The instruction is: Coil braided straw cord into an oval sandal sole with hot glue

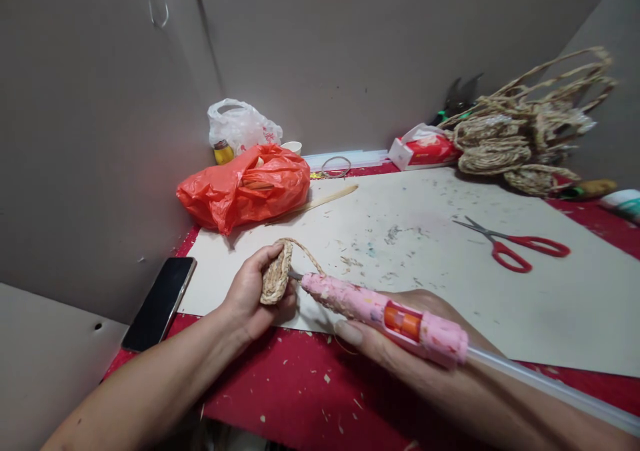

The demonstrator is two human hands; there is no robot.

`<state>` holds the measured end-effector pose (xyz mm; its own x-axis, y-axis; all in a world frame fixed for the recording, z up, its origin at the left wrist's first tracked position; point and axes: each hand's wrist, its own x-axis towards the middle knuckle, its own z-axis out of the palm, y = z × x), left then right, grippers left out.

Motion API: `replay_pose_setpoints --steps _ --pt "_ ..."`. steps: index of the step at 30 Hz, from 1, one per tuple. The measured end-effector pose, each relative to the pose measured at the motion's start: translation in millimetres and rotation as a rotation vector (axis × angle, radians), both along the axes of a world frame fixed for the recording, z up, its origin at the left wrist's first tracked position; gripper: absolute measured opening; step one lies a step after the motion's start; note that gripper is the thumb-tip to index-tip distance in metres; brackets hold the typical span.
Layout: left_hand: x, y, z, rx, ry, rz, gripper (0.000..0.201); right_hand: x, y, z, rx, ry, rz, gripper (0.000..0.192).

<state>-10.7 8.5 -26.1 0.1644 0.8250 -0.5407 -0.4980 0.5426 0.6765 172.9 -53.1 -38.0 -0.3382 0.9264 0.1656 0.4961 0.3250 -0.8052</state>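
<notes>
**Glue Gun Applied to Woven Coil**

A phone [159, 302] lay at the left table edge, with an orange plastic bag [245, 186] behind it. The left hand [250, 294] was closed around a small woven straw coil [277, 274], held on edge just above the cardboard sheet [550, 291]; a loose braid looped from its top. The right hand [400, 344] was wrapped around a pink glue gun [385, 314], its nozzle touching the coil. Red scissors [517, 248] lay further right, near a pile of braided straw [520, 144].
</notes>
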Motion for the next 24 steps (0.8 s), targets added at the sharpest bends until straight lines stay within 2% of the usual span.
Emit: replay_pose_setpoints --steps 5,15,24 --pt "0 1 1.5 0.016 0.003 -0.006 0.021 -1 1 -5.5 -0.014 0.013 0.017 0.023" --pt "-1 2 -1.7 0.063 0.006 -0.036 0.021 -1 -3 -0.7 -0.055 0.060 -0.003 0.021" --pt "-4 3 -5.2 0.065 0.018 -0.063 0.017 -5 -2 8.7 -0.090 0.017 0.003 0.017"
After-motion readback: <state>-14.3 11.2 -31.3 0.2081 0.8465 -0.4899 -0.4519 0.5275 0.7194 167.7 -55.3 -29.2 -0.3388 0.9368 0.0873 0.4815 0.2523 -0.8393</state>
